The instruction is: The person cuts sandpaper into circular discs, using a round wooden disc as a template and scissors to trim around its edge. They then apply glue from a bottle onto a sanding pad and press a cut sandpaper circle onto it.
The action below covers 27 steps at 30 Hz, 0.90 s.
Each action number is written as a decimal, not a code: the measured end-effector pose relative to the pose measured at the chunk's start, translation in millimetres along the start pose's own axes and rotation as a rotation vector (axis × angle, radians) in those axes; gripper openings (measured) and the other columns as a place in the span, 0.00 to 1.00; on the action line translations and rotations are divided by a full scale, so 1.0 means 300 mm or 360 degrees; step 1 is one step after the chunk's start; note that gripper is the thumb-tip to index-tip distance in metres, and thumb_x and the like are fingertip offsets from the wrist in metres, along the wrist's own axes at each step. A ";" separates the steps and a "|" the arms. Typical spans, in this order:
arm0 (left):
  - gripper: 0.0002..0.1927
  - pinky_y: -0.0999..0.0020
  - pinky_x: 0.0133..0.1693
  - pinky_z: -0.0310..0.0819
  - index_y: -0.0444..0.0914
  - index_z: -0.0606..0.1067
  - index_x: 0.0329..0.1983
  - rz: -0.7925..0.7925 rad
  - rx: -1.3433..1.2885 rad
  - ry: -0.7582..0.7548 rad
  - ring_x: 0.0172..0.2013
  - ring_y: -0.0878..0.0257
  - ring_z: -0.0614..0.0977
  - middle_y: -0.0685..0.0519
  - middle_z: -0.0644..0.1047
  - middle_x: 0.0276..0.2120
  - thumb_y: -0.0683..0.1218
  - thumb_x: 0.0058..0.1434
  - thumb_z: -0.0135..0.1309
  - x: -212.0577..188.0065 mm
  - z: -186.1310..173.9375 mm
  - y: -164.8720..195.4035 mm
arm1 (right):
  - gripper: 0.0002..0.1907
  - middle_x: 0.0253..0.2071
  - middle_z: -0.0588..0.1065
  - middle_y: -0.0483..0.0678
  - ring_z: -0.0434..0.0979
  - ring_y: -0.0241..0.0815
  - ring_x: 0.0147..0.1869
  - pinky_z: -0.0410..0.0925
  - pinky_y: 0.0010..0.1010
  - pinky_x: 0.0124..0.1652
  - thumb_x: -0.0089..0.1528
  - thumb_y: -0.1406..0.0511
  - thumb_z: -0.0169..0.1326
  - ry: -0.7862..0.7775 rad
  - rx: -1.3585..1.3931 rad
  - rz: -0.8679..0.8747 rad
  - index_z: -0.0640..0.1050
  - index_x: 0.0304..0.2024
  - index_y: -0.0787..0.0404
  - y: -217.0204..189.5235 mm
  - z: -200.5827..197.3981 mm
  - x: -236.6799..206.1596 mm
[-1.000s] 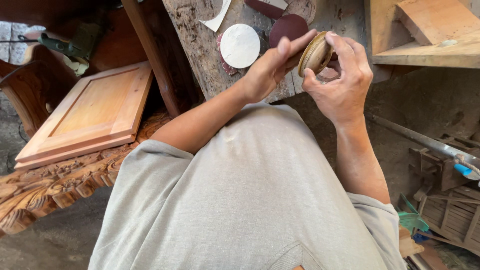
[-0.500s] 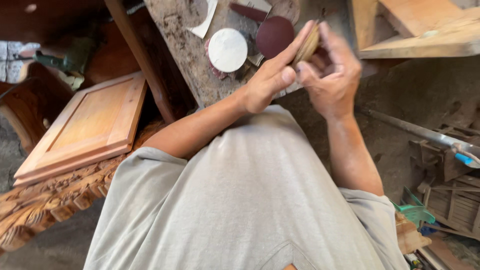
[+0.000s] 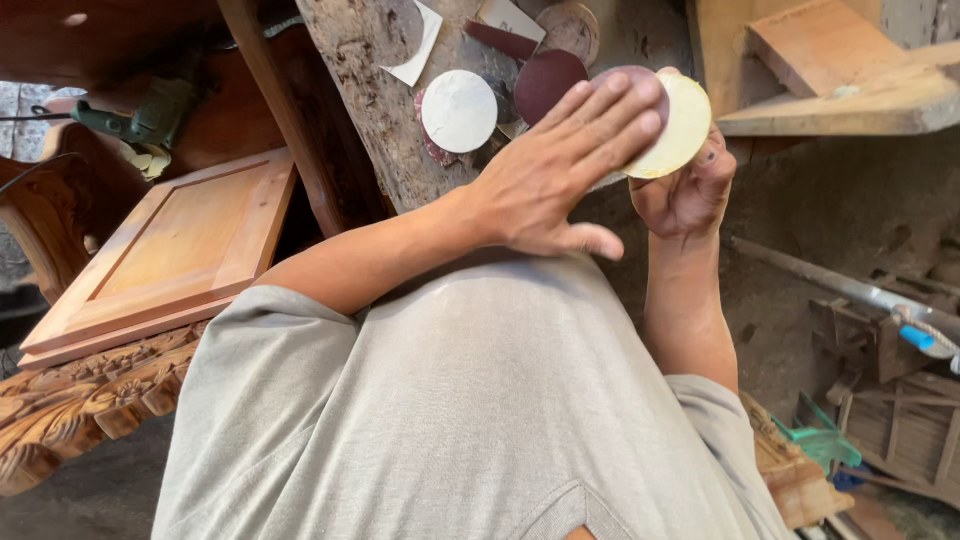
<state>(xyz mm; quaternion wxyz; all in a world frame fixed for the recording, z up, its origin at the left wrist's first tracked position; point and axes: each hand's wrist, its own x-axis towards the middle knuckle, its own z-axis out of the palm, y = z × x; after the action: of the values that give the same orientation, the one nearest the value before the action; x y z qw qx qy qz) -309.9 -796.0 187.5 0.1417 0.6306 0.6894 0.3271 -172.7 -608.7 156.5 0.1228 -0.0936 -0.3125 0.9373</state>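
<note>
Both hands [image 3: 690, 185] hold one pale round disc [image 3: 685, 125] (maroon behind, seemingly).

Left hand [image 3: 555, 185] flat, right hand [image 3: 685, 190] gripping

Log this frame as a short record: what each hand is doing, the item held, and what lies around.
left hand: flat, fingers spread, pressed on the pale disc
right hand: grips the disc from below
pale disc: round, cream face showing, held upright between both hands
bench: rough wood, carries a white disc and a maroon disc
at left: framed wood panel, carved wood piece
</note>
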 end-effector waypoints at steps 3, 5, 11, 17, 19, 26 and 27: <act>0.60 0.47 0.77 0.34 0.34 0.47 0.79 0.0193 0.0021 -0.0127 0.77 0.46 0.44 0.41 0.48 0.77 0.83 0.64 0.39 0.006 -0.038 0.046 | 0.40 0.65 0.71 0.56 0.72 0.45 0.70 0.65 0.31 0.72 0.65 0.58 0.60 -0.0070 0.0075 0.0030 0.63 0.74 0.70 0.009 -0.052 -0.038; 0.59 0.49 0.77 0.34 0.35 0.48 0.79 0.0260 0.0036 -0.0256 0.78 0.48 0.45 0.43 0.48 0.78 0.84 0.64 0.38 0.034 -0.064 0.058 | 0.40 0.65 0.71 0.53 0.71 0.42 0.70 0.65 0.29 0.73 0.65 0.58 0.60 -0.0123 0.0213 0.0091 0.61 0.74 0.68 0.021 -0.086 -0.057; 0.62 0.49 0.75 0.35 0.32 0.49 0.78 -0.0067 0.0071 -0.0197 0.76 0.47 0.46 0.40 0.48 0.76 0.83 0.60 0.40 0.068 -0.100 0.036 | 0.41 0.68 0.69 0.55 0.72 0.47 0.72 0.68 0.41 0.67 0.61 0.55 0.58 -0.0033 0.0105 -0.0197 0.58 0.71 0.65 -0.013 -0.136 -0.053; 0.57 0.47 0.77 0.36 0.33 0.49 0.78 0.0180 -0.0034 -0.0024 0.77 0.46 0.47 0.40 0.49 0.77 0.81 0.66 0.41 0.023 0.010 0.049 | 0.42 0.66 0.71 0.58 0.75 0.47 0.68 0.68 0.34 0.71 0.64 0.55 0.59 -0.0057 -0.0237 -0.0276 0.62 0.73 0.71 -0.051 -0.104 -0.050; 0.56 0.47 0.77 0.36 0.33 0.49 0.79 0.0272 -0.0075 0.0041 0.77 0.46 0.46 0.41 0.49 0.77 0.80 0.67 0.43 0.009 0.046 0.030 | 0.42 0.64 0.72 0.59 0.76 0.48 0.67 0.69 0.35 0.69 0.63 0.56 0.58 0.0011 -0.0204 -0.0291 0.61 0.74 0.70 -0.043 -0.083 -0.041; 0.52 0.56 0.80 0.36 0.38 0.45 0.82 0.0278 -0.0483 0.0479 0.79 0.53 0.43 0.45 0.45 0.78 0.75 0.73 0.49 -0.022 0.149 -0.007 | 0.36 0.61 0.73 0.57 0.78 0.48 0.61 0.72 0.37 0.63 0.61 0.62 0.54 0.0126 -0.0365 -0.0452 0.64 0.71 0.68 -0.046 -0.003 0.052; 0.51 0.58 0.79 0.39 0.38 0.45 0.82 0.0172 -0.0761 0.0494 0.78 0.54 0.44 0.45 0.45 0.78 0.74 0.74 0.49 -0.024 0.158 -0.010 | 0.35 0.61 0.73 0.56 0.77 0.47 0.61 0.73 0.36 0.64 0.62 0.64 0.55 0.0141 -0.0544 -0.0492 0.65 0.71 0.69 -0.044 0.006 0.066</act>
<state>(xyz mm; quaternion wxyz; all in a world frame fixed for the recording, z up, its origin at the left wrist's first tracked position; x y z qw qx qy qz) -282.3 -790.1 148.7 0.1616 0.5576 0.5715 0.5800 -189.6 -593.8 164.0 0.2609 -0.1049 -0.4717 0.8357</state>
